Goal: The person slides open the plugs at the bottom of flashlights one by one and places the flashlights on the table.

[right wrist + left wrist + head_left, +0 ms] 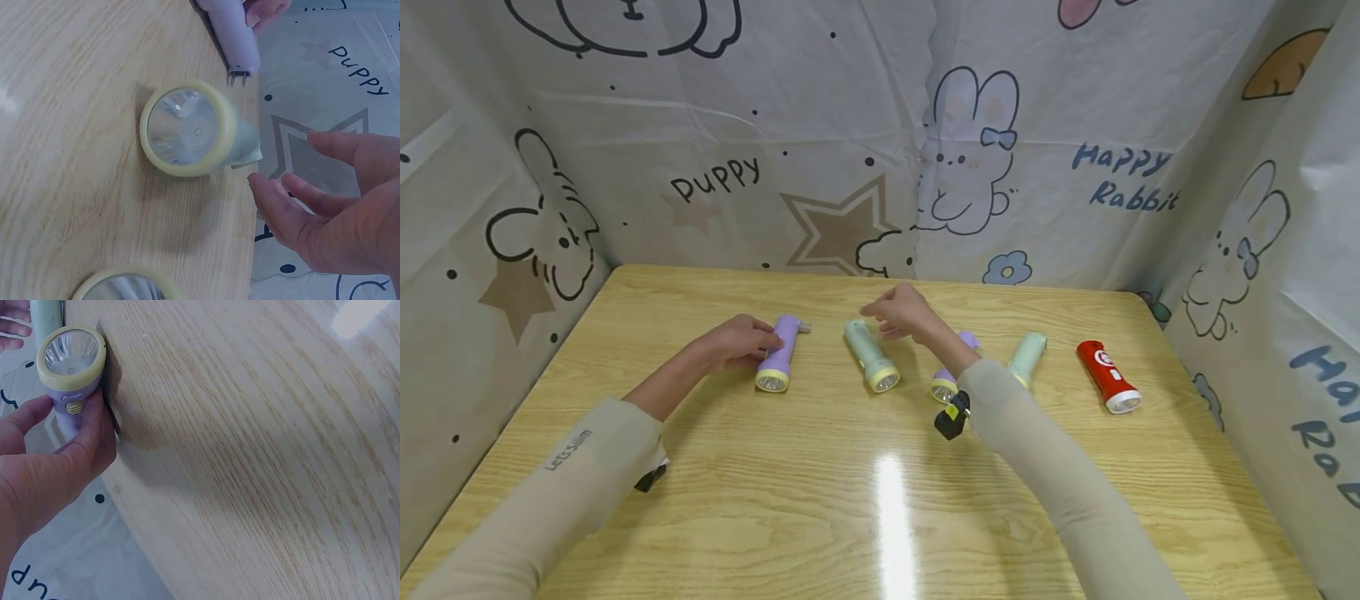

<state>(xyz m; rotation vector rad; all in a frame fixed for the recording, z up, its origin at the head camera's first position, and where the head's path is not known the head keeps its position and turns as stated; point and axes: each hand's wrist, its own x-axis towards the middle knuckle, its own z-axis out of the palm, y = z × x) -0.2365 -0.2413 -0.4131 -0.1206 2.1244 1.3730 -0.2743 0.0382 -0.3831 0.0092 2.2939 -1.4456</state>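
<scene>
My left hand [736, 340] grips a purple flashlight [783, 346] with a yellow head, thumb and fingers on either side of its barrel. In the left wrist view a ribbed switch [75, 408] shows below its lens. Two metal plug prongs [239, 78] stick out of its tail. A pale green flashlight [870, 354] lies to its right, lens toward me. Close by the green tail, my right hand [906, 310] is held with fingers spread and relaxed, gripping nothing. The right wrist view shows a small gap between these fingertips [255, 182] and the flashlight.
Partly behind my right forearm lie a second purple flashlight [943, 385] and another green flashlight [1028, 354]. A red flashlight [1107, 375] with a white head lies farther right. The wooden table [760, 492] meets cartoon-printed cloth [835, 125] at its back and sides.
</scene>
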